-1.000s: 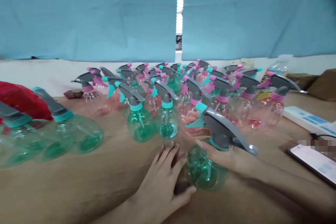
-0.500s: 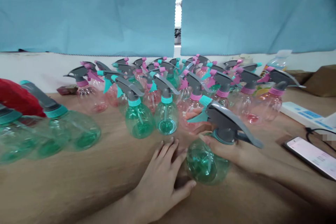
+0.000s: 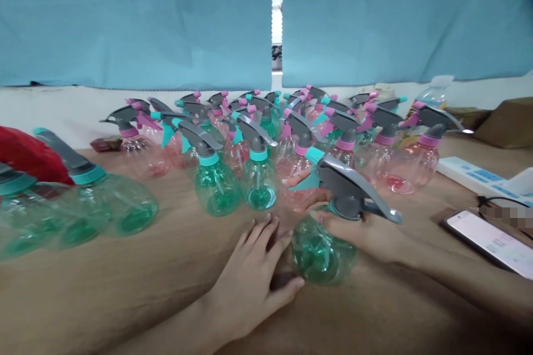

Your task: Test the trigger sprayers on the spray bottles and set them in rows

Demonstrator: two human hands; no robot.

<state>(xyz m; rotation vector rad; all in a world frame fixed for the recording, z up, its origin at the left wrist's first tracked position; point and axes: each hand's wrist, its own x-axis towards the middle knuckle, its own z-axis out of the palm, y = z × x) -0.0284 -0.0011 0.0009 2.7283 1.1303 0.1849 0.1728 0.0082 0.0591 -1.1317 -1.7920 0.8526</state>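
A green spray bottle [image 3: 321, 252] with a grey trigger head and teal collar stands on the wooden table [image 3: 125, 288] in front of me. My right hand [image 3: 362, 233] grips its neck just under the grey head, fingers wrapped round it. My left hand [image 3: 250, 280] cups the bottle's left side, fingers spread along the table and thumb at the bottle's base. Right behind stand two more green spray bottles [image 3: 216, 183], close together.
Several pink and green spray bottles [image 3: 341, 138] crowd the back of the table. Green bottles [image 3: 104, 199] lie at the left beside a red bag [image 3: 29, 155]. A phone [image 3: 491, 241], a cable and a white box [image 3: 478, 177] sit at the right. Blue curtains hang behind.
The view has shifted slightly, and the held bottle with both hands sits a little higher and further left in the picture. The grips of both hands look the same.
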